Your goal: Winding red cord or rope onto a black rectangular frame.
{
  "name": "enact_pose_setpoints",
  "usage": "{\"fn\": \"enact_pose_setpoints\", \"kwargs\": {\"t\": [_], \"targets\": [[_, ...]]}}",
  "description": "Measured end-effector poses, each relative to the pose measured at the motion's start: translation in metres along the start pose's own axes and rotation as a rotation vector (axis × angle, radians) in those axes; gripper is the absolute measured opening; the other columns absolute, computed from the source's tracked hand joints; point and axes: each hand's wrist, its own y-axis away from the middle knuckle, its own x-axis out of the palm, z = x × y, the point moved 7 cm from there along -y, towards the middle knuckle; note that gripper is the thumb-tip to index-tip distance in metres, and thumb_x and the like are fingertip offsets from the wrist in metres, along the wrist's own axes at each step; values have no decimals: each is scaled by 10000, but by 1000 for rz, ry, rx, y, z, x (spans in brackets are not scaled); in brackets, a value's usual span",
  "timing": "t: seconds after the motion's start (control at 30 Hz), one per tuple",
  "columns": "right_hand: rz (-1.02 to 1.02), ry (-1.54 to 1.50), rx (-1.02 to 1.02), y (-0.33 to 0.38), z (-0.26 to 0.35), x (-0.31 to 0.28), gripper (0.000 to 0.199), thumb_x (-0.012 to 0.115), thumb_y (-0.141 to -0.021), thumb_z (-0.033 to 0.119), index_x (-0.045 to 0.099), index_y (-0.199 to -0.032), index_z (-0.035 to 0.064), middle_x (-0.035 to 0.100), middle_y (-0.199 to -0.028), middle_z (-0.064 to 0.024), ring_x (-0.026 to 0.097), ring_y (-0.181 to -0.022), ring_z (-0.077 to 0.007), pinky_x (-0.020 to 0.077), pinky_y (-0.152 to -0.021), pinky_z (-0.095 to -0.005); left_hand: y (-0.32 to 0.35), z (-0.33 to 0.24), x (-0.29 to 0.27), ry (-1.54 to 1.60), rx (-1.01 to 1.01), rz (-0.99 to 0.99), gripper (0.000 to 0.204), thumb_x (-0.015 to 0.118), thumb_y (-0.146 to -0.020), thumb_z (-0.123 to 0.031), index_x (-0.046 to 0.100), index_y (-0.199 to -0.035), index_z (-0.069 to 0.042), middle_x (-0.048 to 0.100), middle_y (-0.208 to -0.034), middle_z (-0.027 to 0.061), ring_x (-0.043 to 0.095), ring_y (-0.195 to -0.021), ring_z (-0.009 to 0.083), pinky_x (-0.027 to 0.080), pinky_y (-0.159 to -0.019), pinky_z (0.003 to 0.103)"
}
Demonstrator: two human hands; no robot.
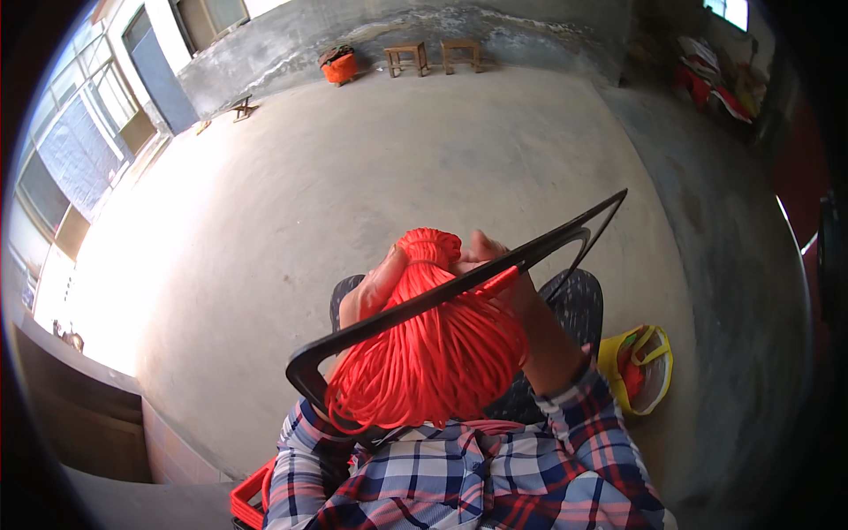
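A thick bundle of orange-red cord hangs over my lap, gathered tight at its top. My left hand grips the bundle's left upper side. My right hand closes on its top from the right. A black bent frame with a pointed corner lies across the bundle, running from lower left to upper right. A short red piece sits against the frame near my right hand. My plaid sleeves fill the lower edge.
Yellow bag with red contents on the concrete floor at my right. Red crate at lower left. Far back stand two small wooden stools and an orange basket. Windows line the left wall.
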Motion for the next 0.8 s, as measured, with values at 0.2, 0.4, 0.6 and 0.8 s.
{"fn": "enact_pose_setpoints", "kwargs": {"t": [0.2, 0.4, 0.6, 0.8], "targets": [[136, 293, -73, -26, 33, 58, 366, 574, -869, 199, 570, -1152, -34, 657, -1068, -251, 678, -936, -308, 567, -844, -426, 11, 20, 20, -306, -118, 394, 683, 368, -995, -551, 512, -1309, 39, 558, -737, 103, 497, -597, 166, 437, -594, 306], [271, -10, -243, -45, 82, 64, 363, 523, -964, 348, 575, -1122, 25, 621, -1142, -295, 674, -971, -341, 566, -879, -485, 32, 50, 32, -578, -265, 804, 828, 303, -964, -674, 467, -1361, 33, 494, -656, 96, 395, -498, 160, 375, -506, 303], [449, -215, -345, -42, 120, 25, 361, 529, -988, 387, 541, -1108, 47, 599, -946, -52, 564, -882, -182, 467, -815, -344, 27, 42, 27, -637, -192, 741, 915, 203, -897, -783, 398, -1447, -77, 400, -599, 72, 294, -472, 143, 276, -455, 278], [146, -146, -236, -15, 54, -45, 338, 582, -941, 436, 564, -1027, 109, 591, -835, -34, 590, -773, -199, 488, -702, -389, 26, 21, 32, -732, -79, 707, 552, 696, -876, -303, 496, -1328, -58, 382, -610, -8, 318, -497, 76, 239, -444, 234]]}}
